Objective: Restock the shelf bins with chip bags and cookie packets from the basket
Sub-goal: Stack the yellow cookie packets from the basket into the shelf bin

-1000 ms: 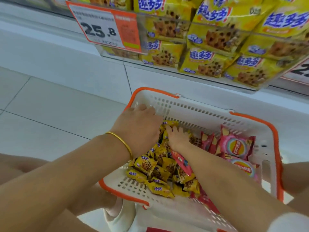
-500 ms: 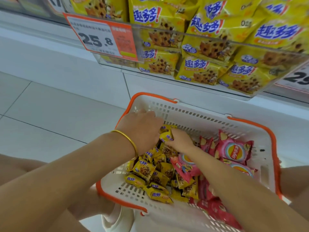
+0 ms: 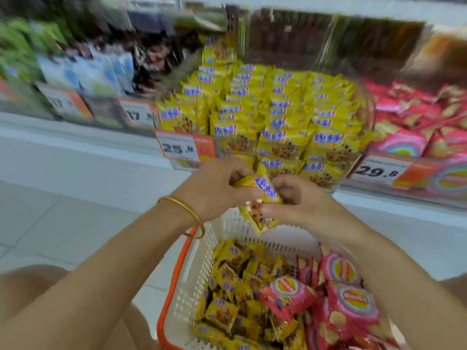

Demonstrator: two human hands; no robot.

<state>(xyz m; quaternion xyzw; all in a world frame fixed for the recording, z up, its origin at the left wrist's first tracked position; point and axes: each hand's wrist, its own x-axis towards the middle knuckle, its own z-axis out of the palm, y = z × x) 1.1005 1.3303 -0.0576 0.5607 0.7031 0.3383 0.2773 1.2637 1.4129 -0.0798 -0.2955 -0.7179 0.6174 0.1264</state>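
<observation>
Left hand (image 3: 212,190) and right hand (image 3: 300,200) both pinch a small bunch of cookie packets (image 3: 267,190) above the basket (image 3: 174,281), before the yellow bin (image 3: 290,150). Likely light, crinkly, slippery (cookies brittle); best gripped by sealed edges.

We read "25.8" in black on the orange-and-white price tag (image 3: 185,147) at the front of the clear bin (image 3: 364,150) of yellow cookie packets (image 3: 275,117). The right-hand tag (image 3: 389,170), in front of the red shelf chip bags (image 3: 404,140), says "29.8". Two left-hand tags (image 3: 137,114) (image 3: 62,102) each show "17", with the small digit after it blurred. We see blue Chinese lettering on the cookie packets and on the held packet (image 3: 265,189) gripped by the left hand (image 3: 214,190) and right hand (image 3: 300,198), but we cannot make out the characters. The round logos on the basket chip bags (image 3: 353,304) are too blurred to read.
</observation>
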